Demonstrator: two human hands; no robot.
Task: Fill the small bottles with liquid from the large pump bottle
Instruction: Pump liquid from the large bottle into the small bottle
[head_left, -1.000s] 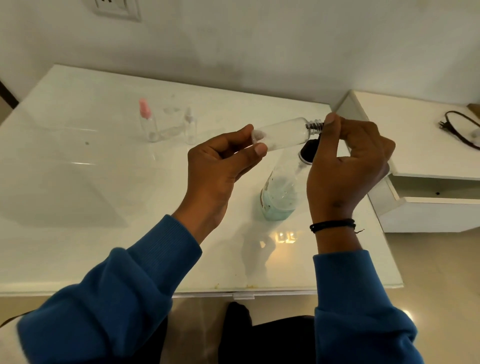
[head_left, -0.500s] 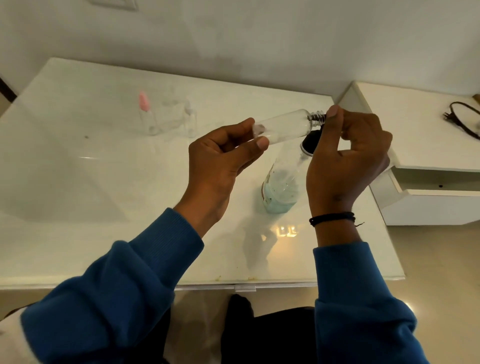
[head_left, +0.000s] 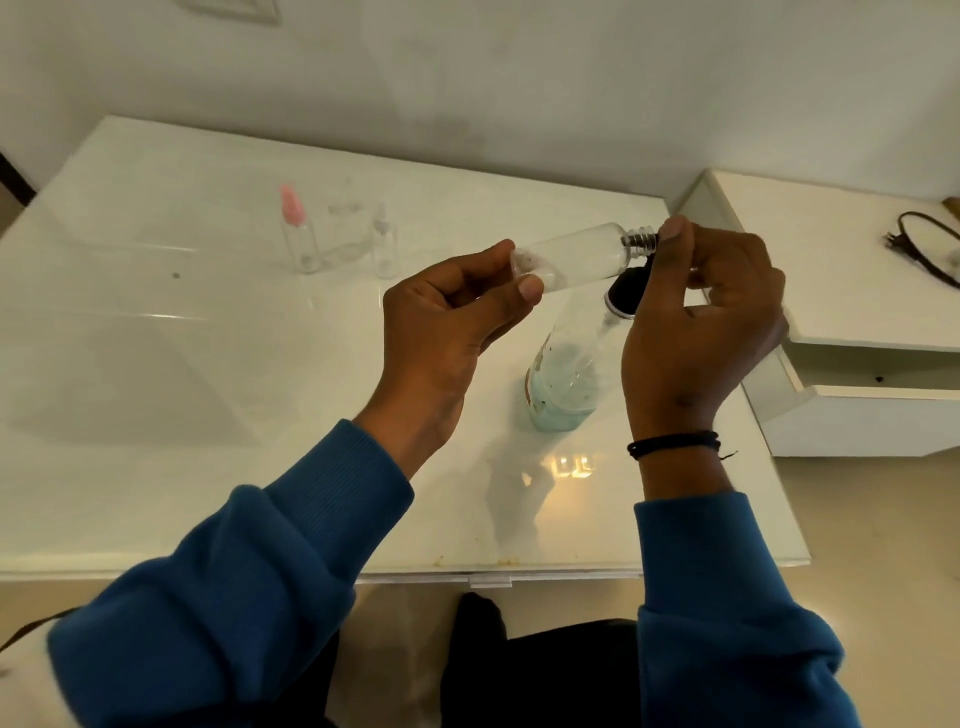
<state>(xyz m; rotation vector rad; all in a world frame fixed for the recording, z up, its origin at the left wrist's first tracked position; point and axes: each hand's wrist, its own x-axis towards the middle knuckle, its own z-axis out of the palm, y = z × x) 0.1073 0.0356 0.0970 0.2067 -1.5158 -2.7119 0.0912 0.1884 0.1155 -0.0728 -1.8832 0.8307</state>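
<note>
1. The left hand (head_left: 447, 317) pinches the base end of a small clear plastic bottle with a silver threaded neck (head_left: 576, 257) between thumb and curled fingers, holding it almost level above the bench (head_left: 156, 364).
2. The right hand (head_left: 701, 322) has its fingers curled at the bottle's open neck, thumb tip against the threads; I cannot tell whether it holds anything in its fingers.
3. Directly below the small bottle stands the large clear plastic bottle with pale blue liquid in its bottom and a black top (head_left: 563, 379), upright on the bench and partly hidden by the right hand.
4. Well apart, toward the bench's far side, stand a small clear bottle with a pink cap (head_left: 298, 234) and another small clear bottle (head_left: 384, 249), with a blurred clear item between them.
5. A white drawer unit (head_left: 857, 395) sits just right of the bench, with a black cable (head_left: 924, 249) on top.
</note>
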